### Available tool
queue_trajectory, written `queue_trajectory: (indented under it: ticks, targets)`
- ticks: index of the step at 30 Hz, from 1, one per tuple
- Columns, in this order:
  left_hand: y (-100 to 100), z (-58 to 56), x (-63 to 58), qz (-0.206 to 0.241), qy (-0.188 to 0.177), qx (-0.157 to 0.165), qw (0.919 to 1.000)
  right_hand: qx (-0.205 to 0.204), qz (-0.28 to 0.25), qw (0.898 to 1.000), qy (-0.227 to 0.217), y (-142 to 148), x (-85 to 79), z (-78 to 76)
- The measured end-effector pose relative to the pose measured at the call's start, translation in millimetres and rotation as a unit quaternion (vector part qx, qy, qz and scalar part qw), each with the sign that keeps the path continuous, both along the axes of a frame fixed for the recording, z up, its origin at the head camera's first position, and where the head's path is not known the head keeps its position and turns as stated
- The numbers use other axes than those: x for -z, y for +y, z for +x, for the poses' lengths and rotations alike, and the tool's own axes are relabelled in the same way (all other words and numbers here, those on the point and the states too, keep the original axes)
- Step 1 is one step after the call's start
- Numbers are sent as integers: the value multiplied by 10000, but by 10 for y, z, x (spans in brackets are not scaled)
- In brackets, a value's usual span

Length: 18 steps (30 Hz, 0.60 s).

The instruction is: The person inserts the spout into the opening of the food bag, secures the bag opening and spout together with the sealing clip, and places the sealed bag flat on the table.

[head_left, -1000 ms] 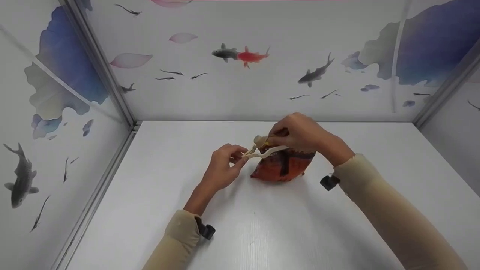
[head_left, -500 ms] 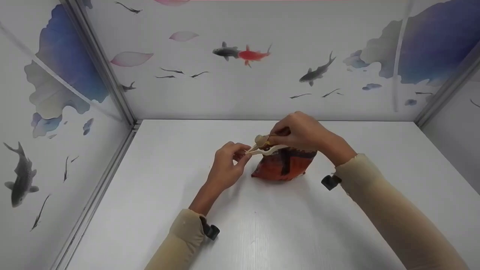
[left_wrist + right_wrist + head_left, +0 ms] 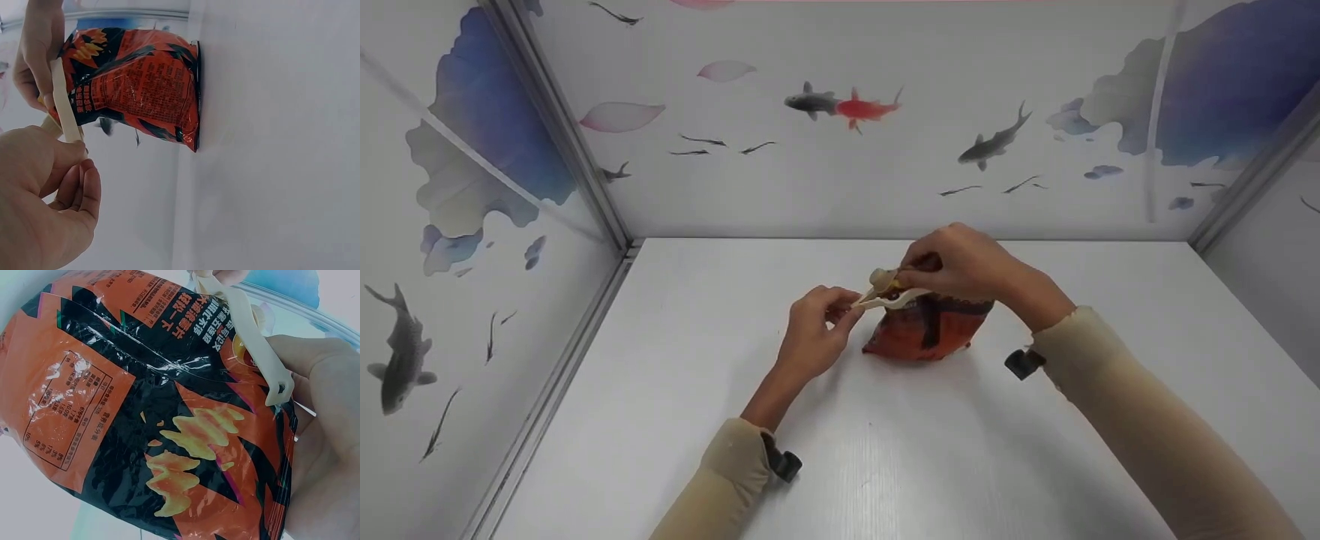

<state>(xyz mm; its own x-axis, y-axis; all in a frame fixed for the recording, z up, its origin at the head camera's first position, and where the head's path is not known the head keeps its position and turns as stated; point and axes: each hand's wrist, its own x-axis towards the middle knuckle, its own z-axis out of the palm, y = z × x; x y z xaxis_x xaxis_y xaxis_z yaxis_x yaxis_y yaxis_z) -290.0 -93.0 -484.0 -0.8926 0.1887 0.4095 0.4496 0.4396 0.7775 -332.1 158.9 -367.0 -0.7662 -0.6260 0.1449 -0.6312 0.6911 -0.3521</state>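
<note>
A red and black chip bag [image 3: 930,334] stands on the table, its top gathered upward. Along its upper edge lies a cream bag clip [image 3: 904,301], with a round knob-like part on its rear arm. My left hand [image 3: 814,334] pinches the clip's left end between thumb and fingertips, where the two arms meet. The bag's top is held by my right hand [image 3: 960,262], thumb toward me. In the right wrist view the clip's front arm [image 3: 261,354] crosses the printed bag [image 3: 185,455], its hooked end near the right thumb. The rear arm is mostly hidden.
The white table [image 3: 870,465] extends around the bag. A white back wall [image 3: 840,195] with painted fish rises behind it, and metal frame posts [image 3: 562,127] mark the corners. A small black camera [image 3: 785,463] sits on the left wrist, another [image 3: 1024,364] on the right.
My left hand has shifted slightly right, toward the bag, with the clip's end still pinched. The right hand and the bag have hardly moved.
</note>
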Motion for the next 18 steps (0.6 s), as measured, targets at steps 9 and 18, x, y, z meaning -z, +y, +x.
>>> queue_trajectory:
  ticks: [9,18]
  targets:
    - [9,4,5,83,-117,-40,9999,14,13,10000,50,33,-29,19]
    - [27,6,21,211,-259,-77,9994,346,10,9994,1,67,-79,47]
